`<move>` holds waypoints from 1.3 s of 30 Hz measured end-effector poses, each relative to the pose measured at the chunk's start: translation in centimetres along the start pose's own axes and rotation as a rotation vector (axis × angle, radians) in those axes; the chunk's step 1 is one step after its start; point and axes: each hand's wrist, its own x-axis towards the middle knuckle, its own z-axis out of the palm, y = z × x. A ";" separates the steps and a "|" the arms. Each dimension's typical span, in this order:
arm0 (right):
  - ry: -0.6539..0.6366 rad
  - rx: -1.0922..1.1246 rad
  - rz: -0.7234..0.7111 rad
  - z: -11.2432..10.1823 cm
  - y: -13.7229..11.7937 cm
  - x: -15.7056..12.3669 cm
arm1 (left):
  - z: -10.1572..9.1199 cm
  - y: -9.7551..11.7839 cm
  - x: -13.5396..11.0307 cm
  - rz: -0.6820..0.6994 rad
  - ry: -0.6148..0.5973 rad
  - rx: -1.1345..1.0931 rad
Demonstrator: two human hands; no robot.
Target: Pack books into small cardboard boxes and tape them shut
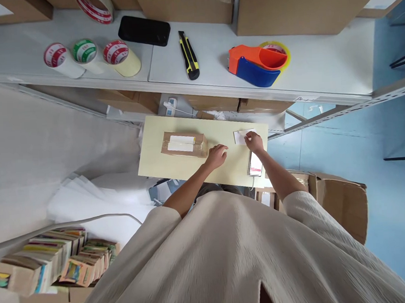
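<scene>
On a pale yellow table (189,167), a taped cardboard box (202,143) with a white label (180,143) on top lies at the left. Just right of the box is my left hand (216,156), low over the table, fingers loosely bent and apart, holding nothing. My right hand (254,141) pinches the right end of a small white slip of paper (240,137), which lies near the table's far edge. Below my right wrist sits a bright white-faced device (255,164) with a cable, partly covered by my forearm.
Above the table runs a grey shelf (215,77) bearing tape rolls (87,55), a black phone (144,30), a utility knife (189,55) and an orange-blue tape dispenser (257,65). An open carton (341,202) stands at right. Stacked books (47,257) are at lower left.
</scene>
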 end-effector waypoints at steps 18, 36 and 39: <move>0.490 0.278 0.286 -8.7 9.2 -5.2 | 5.6 7.1 11.4 0.253 -0.156 0.244; 0.633 0.844 0.796 -7.3 12.1 -5.3 | 6.8 8.6 15.7 0.150 -0.254 0.318; 0.620 0.860 0.654 -8.2 11.9 -5.8 | 6.4 8.9 15.3 0.134 -0.224 0.252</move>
